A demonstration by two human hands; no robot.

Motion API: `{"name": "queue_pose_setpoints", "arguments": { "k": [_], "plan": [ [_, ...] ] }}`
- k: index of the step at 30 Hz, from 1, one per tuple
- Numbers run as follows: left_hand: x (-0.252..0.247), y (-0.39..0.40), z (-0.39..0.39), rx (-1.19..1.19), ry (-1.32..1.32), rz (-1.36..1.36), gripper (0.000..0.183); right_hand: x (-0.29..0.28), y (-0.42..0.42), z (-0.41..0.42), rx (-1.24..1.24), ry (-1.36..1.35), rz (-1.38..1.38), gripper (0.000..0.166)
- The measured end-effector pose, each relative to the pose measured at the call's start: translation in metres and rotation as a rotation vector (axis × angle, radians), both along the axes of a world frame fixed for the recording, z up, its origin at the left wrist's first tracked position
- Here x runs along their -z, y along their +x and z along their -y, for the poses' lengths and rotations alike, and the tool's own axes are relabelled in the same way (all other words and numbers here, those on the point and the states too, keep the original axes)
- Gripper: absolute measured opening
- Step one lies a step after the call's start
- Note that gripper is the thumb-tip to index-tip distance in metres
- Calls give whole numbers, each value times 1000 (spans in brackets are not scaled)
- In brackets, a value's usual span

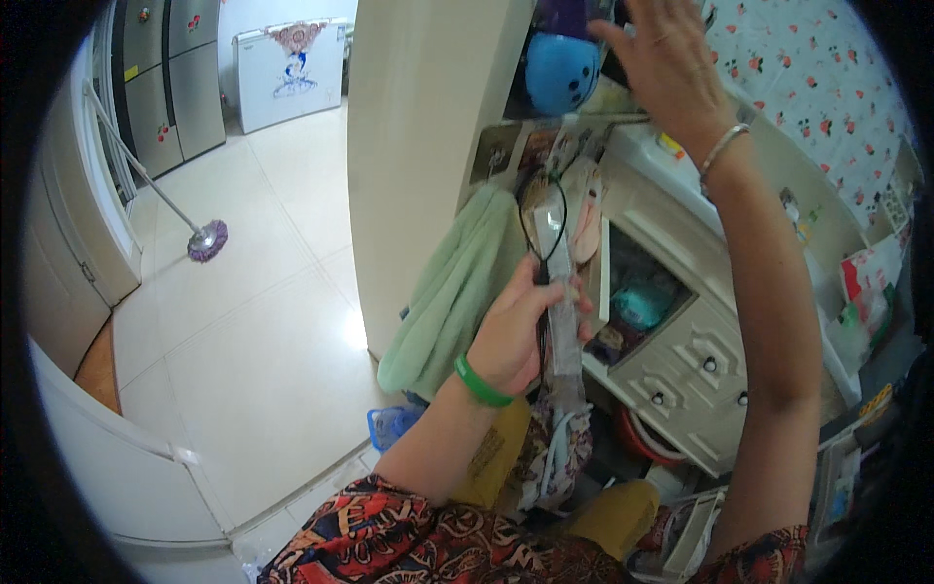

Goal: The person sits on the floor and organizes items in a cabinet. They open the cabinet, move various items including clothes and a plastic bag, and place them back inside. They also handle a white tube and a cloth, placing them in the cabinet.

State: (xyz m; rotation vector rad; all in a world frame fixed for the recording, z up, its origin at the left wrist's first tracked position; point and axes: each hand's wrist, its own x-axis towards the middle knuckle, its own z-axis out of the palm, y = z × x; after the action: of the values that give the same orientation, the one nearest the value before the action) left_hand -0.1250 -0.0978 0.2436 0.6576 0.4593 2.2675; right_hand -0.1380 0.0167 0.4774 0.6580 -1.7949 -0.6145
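My left hand (522, 321), with a green wristband, is closed around a clear plastic strip (562, 321) and a black cord (542, 219) that hang beneath hooks (496, 157) on the cabinet side. Beside it hang a pale green towel (452, 292) and a pink item (587, 226). Below the hand a flowered cloth (554, 452) hangs down. My right hand (675, 66), wearing a silver bangle, is raised at the top right with its fingers spread, partly cut off by the frame edge. It is near a blue round object (562, 73) with dark dots; no object shows in it.
A white cabinet (678, 365) has an open compartment holding a teal item (642, 303). Under it stands a red basin (642, 438). A blue plastic basket (394, 427) is on the floor. A mop (208, 241) leans at the left; a refrigerator (175, 80) and chest freezer (292, 77) stand behind.
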Motion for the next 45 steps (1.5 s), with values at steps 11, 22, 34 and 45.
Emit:
{"name": "queue_pose_setpoints", "arguments": {
  "k": [11,22,34,45],
  "plan": [
    [6,-1,-7,-16,62,-28,43,117,49,-17,-51,-1085,995,46],
    [5,-6,-19,-39,160,97,31,140,45,-33,-315,-1483,1255,44],
    [20,-13,-32,-64,93,151,25,15,36,-69,-807,-1317,575,36],
    [22,-8,-24,-25,92,165,29,-58,-21,-58,-1071,-1135,373,38]
  ]
}}
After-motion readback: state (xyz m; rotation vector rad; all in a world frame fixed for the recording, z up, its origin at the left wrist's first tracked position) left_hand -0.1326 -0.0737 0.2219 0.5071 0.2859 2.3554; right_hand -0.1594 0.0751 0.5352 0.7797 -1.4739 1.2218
